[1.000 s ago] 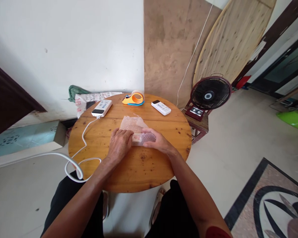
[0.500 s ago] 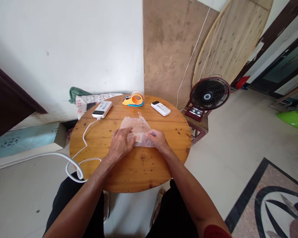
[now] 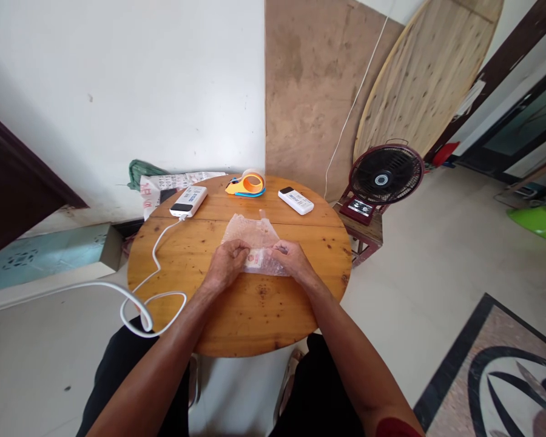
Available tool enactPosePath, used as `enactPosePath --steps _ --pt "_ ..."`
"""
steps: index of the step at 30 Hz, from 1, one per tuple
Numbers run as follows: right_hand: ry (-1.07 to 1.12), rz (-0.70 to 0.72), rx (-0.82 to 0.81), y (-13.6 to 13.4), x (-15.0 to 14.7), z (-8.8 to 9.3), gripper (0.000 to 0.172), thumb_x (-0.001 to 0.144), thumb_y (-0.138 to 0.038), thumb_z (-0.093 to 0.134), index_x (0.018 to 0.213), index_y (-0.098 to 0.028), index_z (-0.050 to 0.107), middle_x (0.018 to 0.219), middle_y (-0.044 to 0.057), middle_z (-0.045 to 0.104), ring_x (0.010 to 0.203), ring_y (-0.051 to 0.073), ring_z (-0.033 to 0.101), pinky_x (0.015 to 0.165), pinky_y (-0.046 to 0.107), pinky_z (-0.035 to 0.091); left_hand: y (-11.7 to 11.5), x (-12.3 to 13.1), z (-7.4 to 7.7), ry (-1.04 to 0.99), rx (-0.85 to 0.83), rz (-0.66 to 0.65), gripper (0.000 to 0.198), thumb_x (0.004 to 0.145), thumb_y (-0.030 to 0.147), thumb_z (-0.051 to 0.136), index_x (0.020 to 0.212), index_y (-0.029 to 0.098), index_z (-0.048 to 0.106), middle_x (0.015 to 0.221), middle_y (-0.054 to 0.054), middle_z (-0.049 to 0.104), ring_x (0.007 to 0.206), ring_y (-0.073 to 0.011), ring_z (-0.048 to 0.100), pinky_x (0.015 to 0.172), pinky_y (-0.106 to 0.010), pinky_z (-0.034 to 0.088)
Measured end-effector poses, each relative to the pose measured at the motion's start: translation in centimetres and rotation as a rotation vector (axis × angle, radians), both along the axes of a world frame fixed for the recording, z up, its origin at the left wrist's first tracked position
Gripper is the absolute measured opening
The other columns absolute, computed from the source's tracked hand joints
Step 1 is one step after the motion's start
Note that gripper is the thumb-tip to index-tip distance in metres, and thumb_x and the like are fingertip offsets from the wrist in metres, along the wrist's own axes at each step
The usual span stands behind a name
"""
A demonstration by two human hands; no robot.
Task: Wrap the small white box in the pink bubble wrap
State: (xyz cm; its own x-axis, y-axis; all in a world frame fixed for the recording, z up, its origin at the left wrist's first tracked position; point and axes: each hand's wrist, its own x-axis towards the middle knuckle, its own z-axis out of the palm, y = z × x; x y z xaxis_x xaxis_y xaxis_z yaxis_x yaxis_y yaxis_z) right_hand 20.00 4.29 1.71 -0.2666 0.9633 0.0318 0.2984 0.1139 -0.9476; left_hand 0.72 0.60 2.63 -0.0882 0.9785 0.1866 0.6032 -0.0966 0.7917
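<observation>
A sheet of clear bubble wrap [image 3: 251, 233] lies in the middle of the round wooden table [image 3: 236, 309], folded round a small flat item with a pink label [image 3: 255, 260]. My left hand [image 3: 226, 265] pinches the wrap's left side with curled fingers. My right hand [image 3: 291, 259] pinches its right side, fingers closed on the plastic. Both hands rest on the tabletop, a little apart, with the wrapped item between them.
At the table's far side lie a white power bank [image 3: 188, 200] with a white cable [image 3: 139, 306] trailing off the left edge, an orange tape dispenser [image 3: 246, 184] and a white remote [image 3: 295, 201]. A black fan [image 3: 384, 176] stands on a low stool to the right.
My hands have shifted from pressing flat on the wrapped item to pinching the bubble wrap at its two sides. The wrap has spread flatter.
</observation>
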Motion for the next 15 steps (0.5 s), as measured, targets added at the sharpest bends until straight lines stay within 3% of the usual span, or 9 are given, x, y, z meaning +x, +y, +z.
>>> enactPosePath --steps 6,15 --pt "-0.026 0.044 -0.004 -0.49 0.7 0.39 0.024 0.073 -0.04 0.061 0.065 -0.018 0.058 0.078 0.001 0.068 0.064 0.014 0.058 0.055 0.023 0.043 -0.4 0.25 -0.11 -0.038 0.035 -0.005 0.023 0.079 0.033 0.048 0.079 0.017 0.065 0.077 -0.002 0.065 0.075 -0.0161 0.056 0.072 -0.027 0.043" --pt "-0.051 0.038 -0.018 -0.8 0.6 0.87 0.023 0.072 -0.038 0.06 0.063 -0.018 0.055 0.09 0.004 0.07 0.071 0.016 0.06 0.059 0.024 0.044 -0.63 0.49 -0.52 -0.041 0.068 -0.002 0.022 0.08 0.032 0.048 0.078 0.017 0.063 0.077 -0.002 0.065 0.076 -0.0163 0.058 0.072 -0.026 0.045"
